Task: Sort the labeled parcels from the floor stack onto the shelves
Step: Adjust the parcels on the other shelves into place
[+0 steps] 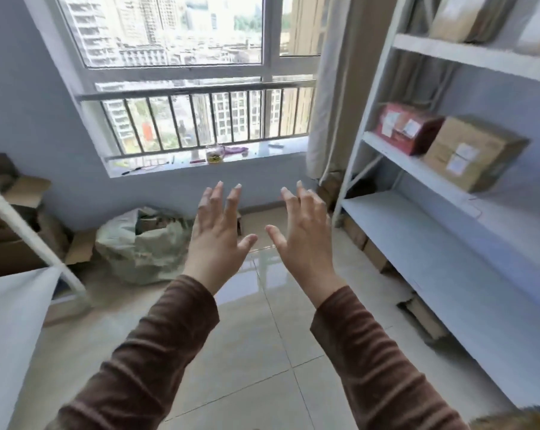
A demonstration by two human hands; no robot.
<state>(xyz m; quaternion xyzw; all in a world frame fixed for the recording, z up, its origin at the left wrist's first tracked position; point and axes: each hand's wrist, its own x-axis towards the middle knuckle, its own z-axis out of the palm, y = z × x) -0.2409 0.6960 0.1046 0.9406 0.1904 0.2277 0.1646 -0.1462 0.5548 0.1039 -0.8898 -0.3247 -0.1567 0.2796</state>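
1. left hand (216, 240) and right hand (306, 240), brown ribbed sleeves, raised side by side with fingers spread wide, holding nothing, above the glossy tiled floor (256, 352).
2. a red parcel (405, 127) and a tan cardboard parcel (472, 152), both labeled, sit touching on the white metal shelves (448, 243) at right.
3. a crumpled plastic sack (141, 243) slumps against the wall beneath the barred window (197, 119).

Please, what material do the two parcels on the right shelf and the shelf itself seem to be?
The tan parcel looks like plain matte cardboard with white paper labels. The red parcel seems printed cardboard, slightly glossy, also labelled. The shelf appears to be white painted metal, judging by its thin posts and flat boards, though this is uncertain.
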